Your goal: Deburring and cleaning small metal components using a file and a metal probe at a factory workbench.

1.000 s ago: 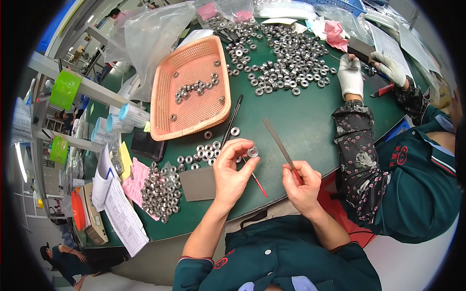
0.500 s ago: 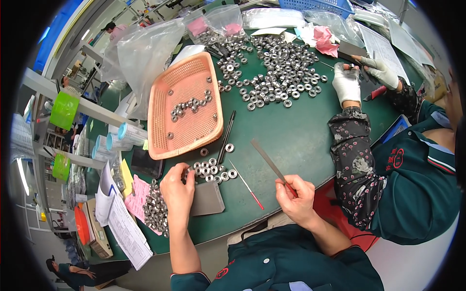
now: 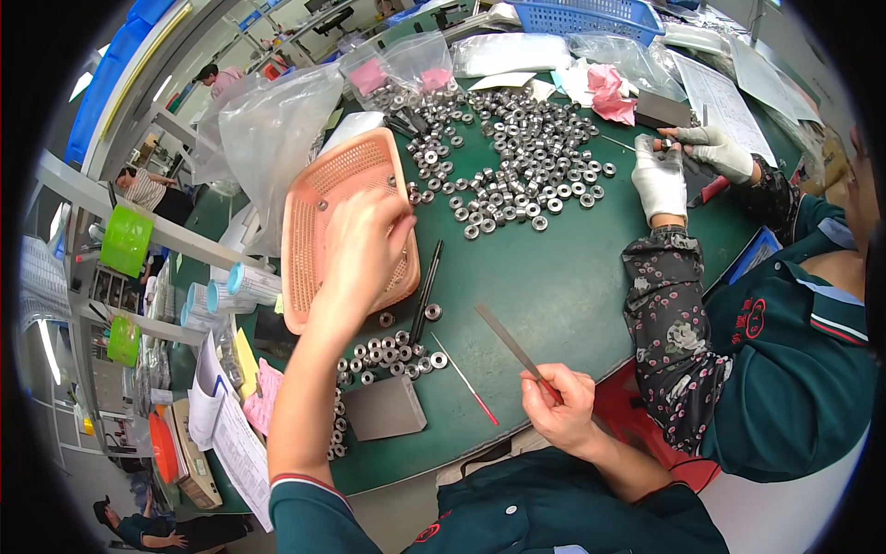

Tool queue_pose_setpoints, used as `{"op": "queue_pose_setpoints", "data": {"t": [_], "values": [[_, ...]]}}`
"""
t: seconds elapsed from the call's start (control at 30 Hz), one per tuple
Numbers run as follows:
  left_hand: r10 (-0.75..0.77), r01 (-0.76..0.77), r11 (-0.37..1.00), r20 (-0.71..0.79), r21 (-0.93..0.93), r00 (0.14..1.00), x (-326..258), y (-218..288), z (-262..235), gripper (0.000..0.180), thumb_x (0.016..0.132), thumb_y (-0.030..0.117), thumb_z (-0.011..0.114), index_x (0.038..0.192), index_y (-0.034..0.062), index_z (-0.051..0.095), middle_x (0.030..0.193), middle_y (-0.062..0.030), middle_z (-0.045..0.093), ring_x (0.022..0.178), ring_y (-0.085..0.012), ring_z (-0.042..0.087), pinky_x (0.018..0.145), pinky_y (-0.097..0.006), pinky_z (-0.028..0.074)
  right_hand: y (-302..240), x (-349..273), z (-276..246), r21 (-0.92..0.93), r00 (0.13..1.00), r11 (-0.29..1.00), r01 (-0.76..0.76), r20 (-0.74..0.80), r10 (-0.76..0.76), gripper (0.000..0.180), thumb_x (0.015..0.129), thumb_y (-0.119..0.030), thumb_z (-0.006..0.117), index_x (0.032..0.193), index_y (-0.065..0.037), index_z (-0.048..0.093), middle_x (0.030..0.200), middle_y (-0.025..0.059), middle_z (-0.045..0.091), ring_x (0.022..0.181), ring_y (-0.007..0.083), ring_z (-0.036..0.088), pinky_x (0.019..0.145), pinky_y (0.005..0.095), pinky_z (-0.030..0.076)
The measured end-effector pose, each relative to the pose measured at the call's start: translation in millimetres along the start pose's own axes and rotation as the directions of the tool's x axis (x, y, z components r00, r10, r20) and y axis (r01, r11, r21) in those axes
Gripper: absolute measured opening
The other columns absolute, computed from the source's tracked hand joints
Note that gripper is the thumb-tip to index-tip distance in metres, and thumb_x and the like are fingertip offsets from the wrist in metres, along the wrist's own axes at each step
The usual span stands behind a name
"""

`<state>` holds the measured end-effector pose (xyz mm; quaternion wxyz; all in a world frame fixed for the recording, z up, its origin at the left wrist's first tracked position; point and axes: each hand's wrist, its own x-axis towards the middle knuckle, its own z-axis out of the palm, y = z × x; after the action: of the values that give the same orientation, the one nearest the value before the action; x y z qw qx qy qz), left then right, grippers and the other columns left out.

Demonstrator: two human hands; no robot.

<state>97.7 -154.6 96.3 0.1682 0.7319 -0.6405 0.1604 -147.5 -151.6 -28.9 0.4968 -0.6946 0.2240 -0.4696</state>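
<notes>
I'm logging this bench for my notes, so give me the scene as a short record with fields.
left hand: over the peach basket; grip unclear
right hand: holds a red-handled flat file
table: green; bears grey block, thin red-handled tool, many metal rings
co-worker: at right, white-gloved hands

Brightly lit; L hand blurry; pic edges warped, dk.

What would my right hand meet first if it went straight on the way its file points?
Probably the far end of the black stick beside the basket, touched by the file; height is unclear, so your right hand might pass above it.
</notes>
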Motion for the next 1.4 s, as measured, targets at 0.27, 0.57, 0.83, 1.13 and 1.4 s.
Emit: {"op": "queue_pose_setpoints", "data": {"t": [0.27, 0.57, 0.83, 1.13, 1.4], "values": [[-0.020, -0.082, 0.967, 0.394, 0.241, 0.919, 83, -67, 95, 0.007, 0.060, 0.008, 0.068, 0.067, 0.0068, 0.065, 0.070, -0.0093, 0.062, 0.080, -0.0277, 0.058, 0.071, -0.042, 0.042, 1, -1, 3, -0.026, 0.998, 0.998, 0.049, -0.028, -0.050, 0.009, 0.068, 0.005, 0.062, 0.073, -0.001, 0.056, 0.044, -0.0005, 0.032, 0.036, 0.0101, 0.036, 0.037, 0.0243, 0.030], [-0.154, -0.001, 0.955, 0.501, 0.296, 0.852, 102, -60, 115, 0.019, 0.064, 0.004, 0.059, 0.082, 0.0085, 0.062, 0.082, -0.0110, 0.064, 0.085, -0.0285, 0.061, 0.074, -0.041, 0.037, 3, 1, 2, -0.025, 0.997, 0.998, 0.065, 0.032, -0.064, 0.011, 0.067, 0.005, 0.062, 0.070, -0.001, 0.053, 0.043, 0.0004, 0.032, 0.035, 0.0136, 0.037, 0.037, 0.0265, 0.030], [-0.159, 0.048, 0.977, 0.555, 0.209, 0.816, 112, -68, 116, 0.019, 0.059, 0.017, 0.072, 0.073, 0.0071, 0.064, 0.077, -0.0100, 0.064, 0.079, -0.0266, 0.061, 0.069, -0.037, 0.047, 2, 4, 0, -0.028, 0.996, 0.997, 0.076, 0.046, -0.074, 0.011, 0.066, 0.005, 0.062, 0.071, 0.000, 0.053, 0.044, 0.0015, 0.036, 0.035, 0.0139, 0.039, 0.036, 0.0268, 0.031], [-0.206, 0.084, 0.963, 0.503, 0.255, 0.839, 122, -68, 136, 0.022, 0.059, 0.019, 0.073, 0.076, 0.0066, 0.067, 0.082, -0.0148, 0.065, 0.085, -0.0281, 0.062, 0.074, -0.036, 0.049, 1, 5, 2, -0.053, 0.995, 0.994, 0.092, 0.051, -0.090, 0.012, 0.065, 0.005, 0.061, 0.072, 0.000, 0.053, 0.045, 0.0025, 0.040, 0.035, 0.0147, 0.040, 0.037, 0.0272, 0.032], [0.090, -0.061, 0.986, 0.191, -0.154, 0.977, 105, -58, 103, 0.020, 0.067, 0.013, 0.065, 0.082, 0.0025, 0.060, 0.075, -0.0143, 0.062, 0.073, -0.0302, 0.060, 0.069, -0.038, 0.047, 0, 2, 2, -0.057, 0.996, 0.995, 0.086, 0.023, -0.085, 0.012, 0.065, 0.005, 0.061, 0.071, 0.000, 0.053, 0.044, 0.0017, 0.037, 0.035, 0.0146, 0.039, 0.037, 0.0272, 0.031]]}}
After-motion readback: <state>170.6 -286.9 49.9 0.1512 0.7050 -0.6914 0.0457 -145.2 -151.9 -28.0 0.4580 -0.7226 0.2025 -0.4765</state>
